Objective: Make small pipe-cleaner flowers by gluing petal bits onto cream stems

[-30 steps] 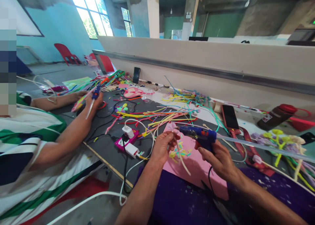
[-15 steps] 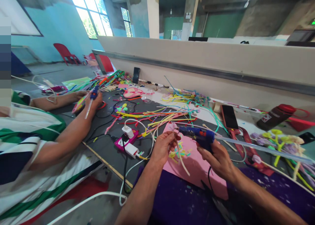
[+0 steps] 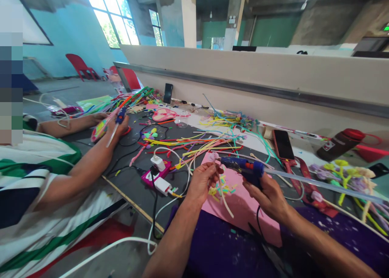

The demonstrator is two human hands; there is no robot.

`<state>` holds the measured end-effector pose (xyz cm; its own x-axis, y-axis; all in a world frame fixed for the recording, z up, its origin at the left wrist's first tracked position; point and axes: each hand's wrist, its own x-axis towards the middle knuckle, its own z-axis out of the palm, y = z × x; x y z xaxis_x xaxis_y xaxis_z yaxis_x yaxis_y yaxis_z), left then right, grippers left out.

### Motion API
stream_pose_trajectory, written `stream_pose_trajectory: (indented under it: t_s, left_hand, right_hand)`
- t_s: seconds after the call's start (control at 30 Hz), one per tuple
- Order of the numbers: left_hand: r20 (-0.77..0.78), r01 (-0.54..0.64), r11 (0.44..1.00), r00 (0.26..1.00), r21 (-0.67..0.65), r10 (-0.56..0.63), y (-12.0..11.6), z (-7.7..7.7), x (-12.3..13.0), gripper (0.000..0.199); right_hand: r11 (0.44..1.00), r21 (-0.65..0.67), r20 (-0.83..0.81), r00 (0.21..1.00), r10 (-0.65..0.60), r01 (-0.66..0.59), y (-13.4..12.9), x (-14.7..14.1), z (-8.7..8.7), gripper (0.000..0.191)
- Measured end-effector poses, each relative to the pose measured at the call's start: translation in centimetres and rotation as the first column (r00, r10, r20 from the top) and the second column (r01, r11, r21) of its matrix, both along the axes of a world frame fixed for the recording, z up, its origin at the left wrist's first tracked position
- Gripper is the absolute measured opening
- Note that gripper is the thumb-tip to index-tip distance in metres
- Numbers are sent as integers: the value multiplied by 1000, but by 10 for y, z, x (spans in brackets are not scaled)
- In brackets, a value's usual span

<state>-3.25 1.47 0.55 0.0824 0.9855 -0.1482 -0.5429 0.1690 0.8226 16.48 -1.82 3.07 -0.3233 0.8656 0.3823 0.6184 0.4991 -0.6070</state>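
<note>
Blue-painted wall and bright window panes fill the upper left of the frame, and a pale partition runs along the far edge of the dark grey table.

Near the centre, your left hand is nearly closed, thumb and fingertips pinched together on a pale stem whose free end hangs down over a pink sheet. Just above those fingertips sits a small pale pink piece.

Right of centre, your right hand is wrapped round the handle of a blue glue gun, its fingers curled in around the grip. You have the nozzle pointing left, right at the pink piece; whether the tip touches it, you cannot tell from this view. A long clear glue stick juts from the back of the gun toward the right edge.

Small coloured snippets lie on the sheet below your hands. At the left of the frame, a co-worker's hand grips a second glue gun.
</note>
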Motion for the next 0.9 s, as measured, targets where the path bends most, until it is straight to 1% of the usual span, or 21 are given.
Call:
stream_pose_trajectory:
  t_s: [0.17,0.37,0.6,0.7,0.9]
  left_hand:
    - [4,-20,1000,1000,-21,20,-1,4,0,20]
    - [1,-33,999,999,-19,33,-1,4,0,21]
    - [11,-7,1000,1000,12,7,-1,1,-1,23]
    - [-2,9,1000,1000,22,-8,-1,-1,0,23]
    - [-3,4,1000,1000,1,-4,0,0,-1,23]
  right_hand:
    - [1000,-30,13,1000,5,-4,1,0,-1,24]
    - [998,-58,36,999,14,-12,2,1,-5,25]
    - [999,-50,-18,1000,18,-19,1,2,-2,24]
    - [998,-64,2,1000,11,-11,1,1,-2,25]
    - [998,-68,43,999,15,-12,2,3,-2,28]
